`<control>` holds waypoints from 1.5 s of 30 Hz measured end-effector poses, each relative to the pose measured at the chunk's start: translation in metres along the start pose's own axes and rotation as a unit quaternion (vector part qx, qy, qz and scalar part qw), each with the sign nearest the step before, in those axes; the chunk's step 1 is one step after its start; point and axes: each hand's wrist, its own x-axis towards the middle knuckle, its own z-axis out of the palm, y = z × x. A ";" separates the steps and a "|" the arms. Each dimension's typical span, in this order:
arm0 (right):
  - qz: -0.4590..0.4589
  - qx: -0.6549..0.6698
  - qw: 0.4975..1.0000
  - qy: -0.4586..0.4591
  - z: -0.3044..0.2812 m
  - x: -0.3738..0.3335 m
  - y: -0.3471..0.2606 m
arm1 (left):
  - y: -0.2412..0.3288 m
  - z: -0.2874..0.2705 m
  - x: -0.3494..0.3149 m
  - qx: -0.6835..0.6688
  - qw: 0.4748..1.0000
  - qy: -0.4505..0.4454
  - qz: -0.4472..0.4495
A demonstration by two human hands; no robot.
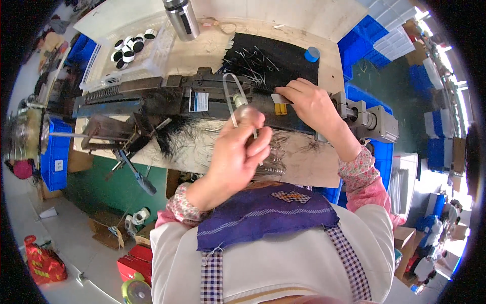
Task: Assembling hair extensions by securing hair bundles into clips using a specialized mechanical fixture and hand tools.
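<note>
My left hand (pixel 234 149) is raised over the middle of the bench, its fingers closed round a bent clear tube (pixel 226 87). A small pale nozzle-like piece (pixel 239 99) shows just above the fingers; whether it joins the tube I cannot tell. To the right, my right hand (pixel 310 104) pinches a small flat pale piece (pixel 281 99) above the dark metal fixture (pixel 177 104). A yellow block (pixel 280 109) lies just below that piece. Beyond the hands, thin white sticks or rods (pixel 253 63) are scattered on a black cloth (pixel 293 68).
A blue round lid or tape roll (pixel 312 54) rests on the cloth's right end. At the back left are a white plastic basket (pixel 157 53) with several black-and-white cylinders and a steel flask (pixel 181 20). Dark bristle-like strands (pixel 174 134) litter the bench front. A metal cylinder mechanism (pixel 374 124) projects right.
</note>
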 end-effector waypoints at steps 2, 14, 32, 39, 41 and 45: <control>0.003 0.004 1.000 0.002 0.004 0.003 0.004 | 0.032 -0.013 -0.003 -0.138 0.990 -0.020 -0.006; 0.116 -0.017 0.992 -0.048 0.032 0.050 0.035 | 0.015 -0.025 0.013 0.663 0.738 -0.064 0.109; -0.020 0.222 0.972 0.079 0.031 0.038 0.012 | 0.029 -0.044 0.042 0.721 0.450 0.152 0.505; 0.006 0.219 0.975 0.038 0.048 0.047 0.010 | 0.005 -0.079 0.021 -0.345 0.936 0.031 -0.060; 0.030 0.207 0.978 0.006 0.051 0.046 0.015 | 0.039 -0.042 0.027 -0.390 0.916 -0.083 -0.052; 0.054 0.235 0.970 0.003 0.052 0.051 0.010 | 0.020 -0.041 0.025 -0.133 0.991 -0.005 0.010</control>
